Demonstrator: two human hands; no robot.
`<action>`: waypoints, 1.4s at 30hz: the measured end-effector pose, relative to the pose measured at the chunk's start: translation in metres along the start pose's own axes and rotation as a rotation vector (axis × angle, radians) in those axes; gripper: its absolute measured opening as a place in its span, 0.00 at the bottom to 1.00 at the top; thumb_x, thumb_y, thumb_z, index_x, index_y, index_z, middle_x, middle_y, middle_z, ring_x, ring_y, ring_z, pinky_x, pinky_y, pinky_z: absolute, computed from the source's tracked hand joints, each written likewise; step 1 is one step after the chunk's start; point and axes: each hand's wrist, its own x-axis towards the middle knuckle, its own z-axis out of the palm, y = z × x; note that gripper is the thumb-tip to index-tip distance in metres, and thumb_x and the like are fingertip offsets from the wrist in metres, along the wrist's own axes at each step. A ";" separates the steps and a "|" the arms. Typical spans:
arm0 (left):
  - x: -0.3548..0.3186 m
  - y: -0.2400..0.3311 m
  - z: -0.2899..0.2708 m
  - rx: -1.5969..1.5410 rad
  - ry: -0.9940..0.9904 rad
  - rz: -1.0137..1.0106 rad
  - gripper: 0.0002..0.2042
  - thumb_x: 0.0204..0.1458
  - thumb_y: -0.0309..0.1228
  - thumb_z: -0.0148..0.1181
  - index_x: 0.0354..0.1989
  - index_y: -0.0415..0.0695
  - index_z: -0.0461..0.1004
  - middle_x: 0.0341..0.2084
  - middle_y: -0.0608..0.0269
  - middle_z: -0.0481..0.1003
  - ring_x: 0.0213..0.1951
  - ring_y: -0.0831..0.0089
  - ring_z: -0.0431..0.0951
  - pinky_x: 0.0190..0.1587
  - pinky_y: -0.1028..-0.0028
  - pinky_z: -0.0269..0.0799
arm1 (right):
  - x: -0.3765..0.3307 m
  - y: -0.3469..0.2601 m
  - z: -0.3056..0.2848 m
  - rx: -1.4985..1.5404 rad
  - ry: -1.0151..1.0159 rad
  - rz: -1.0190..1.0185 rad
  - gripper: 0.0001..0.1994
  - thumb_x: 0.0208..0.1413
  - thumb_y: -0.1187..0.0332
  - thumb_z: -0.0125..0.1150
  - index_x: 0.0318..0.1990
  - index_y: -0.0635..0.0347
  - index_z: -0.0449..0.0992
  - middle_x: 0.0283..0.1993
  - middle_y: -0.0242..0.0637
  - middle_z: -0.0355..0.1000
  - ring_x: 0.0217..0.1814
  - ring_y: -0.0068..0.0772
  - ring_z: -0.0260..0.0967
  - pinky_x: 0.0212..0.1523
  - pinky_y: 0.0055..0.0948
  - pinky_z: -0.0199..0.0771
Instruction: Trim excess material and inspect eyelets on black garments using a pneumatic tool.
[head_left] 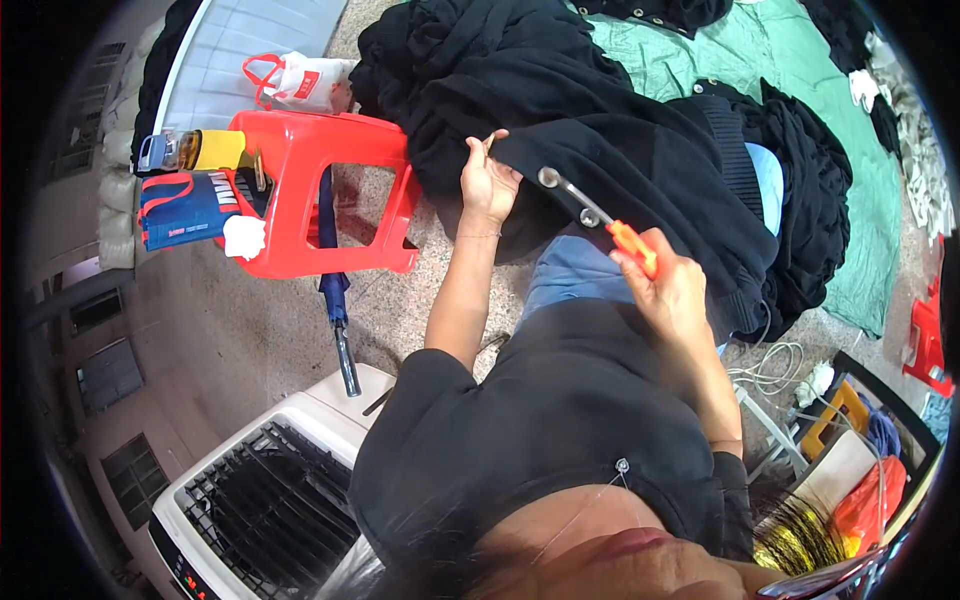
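The left hand (pixel 487 182) is pinching the edge of a black garment (pixel 620 150) lying across the lap, while the right hand (pixel 668 290) is gripping orange-handled scissors (pixel 590 215), blades resting on the fabric (no cut showing). A heap of black clothes (pixel 450 50) is waiting beyond, so much seems left.

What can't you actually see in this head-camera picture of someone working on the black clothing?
- Tool: its grip is hidden inside the right hand.
- Left hand: what its fingertips pinch is too small to tell.
- Black garment: its folds hide its shape.
- Box: cut off by the picture's rim.
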 end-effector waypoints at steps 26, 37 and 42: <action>-0.058 -0.058 0.053 0.428 -0.015 -0.341 0.10 0.59 0.36 0.54 0.44 0.46 0.72 0.35 0.65 0.76 0.40 0.73 0.78 0.42 0.70 0.76 | -0.048 0.031 -0.024 -0.037 0.054 0.219 0.17 0.54 0.52 0.61 0.39 0.56 0.71 0.18 0.48 0.71 0.24 0.53 0.73 0.24 0.43 0.70; -0.038 -0.058 0.016 0.033 -0.164 -0.489 0.16 0.64 0.37 0.42 0.48 0.37 0.70 0.44 0.51 0.76 0.47 0.58 0.77 0.51 0.58 0.74 | -0.055 0.033 -0.018 -0.084 -0.013 0.152 0.17 0.53 0.51 0.62 0.34 0.56 0.71 0.17 0.47 0.70 0.22 0.51 0.73 0.23 0.41 0.70; -0.030 -0.054 0.026 0.123 0.019 -0.472 0.17 0.64 0.40 0.42 0.45 0.38 0.71 0.42 0.52 0.77 0.46 0.56 0.77 0.52 0.56 0.73 | -0.050 0.037 -0.013 -0.011 0.094 0.205 0.17 0.54 0.51 0.62 0.36 0.57 0.72 0.18 0.49 0.70 0.24 0.51 0.74 0.24 0.42 0.71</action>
